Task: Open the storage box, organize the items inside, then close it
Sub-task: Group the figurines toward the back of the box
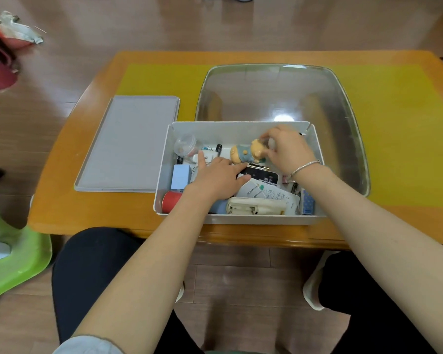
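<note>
Pinching the toy figure (248, 153) by its head, your right hand (287, 149) holds it at the storage box's (238, 130) far wall, body trailing left toward your flat, relaxed left hand (216, 175), which lies nearer.

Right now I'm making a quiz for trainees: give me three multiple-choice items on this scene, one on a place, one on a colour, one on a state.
1. Where does the grey lid lie?
A. on the box
B. on the table, left of the storage box
C. on the floor

2. What colour is the round cap in the box's near left corner?
A. red
B. green
C. black

3. What is the right hand doing?
A. resting flat on the table
B. holding the lid
C. gripping the toy figure

Answers: 1 B, the lid lies flat beside the open box. 2 A, the cap is red. 3 C, the fingers curl round the figure's head.
</note>
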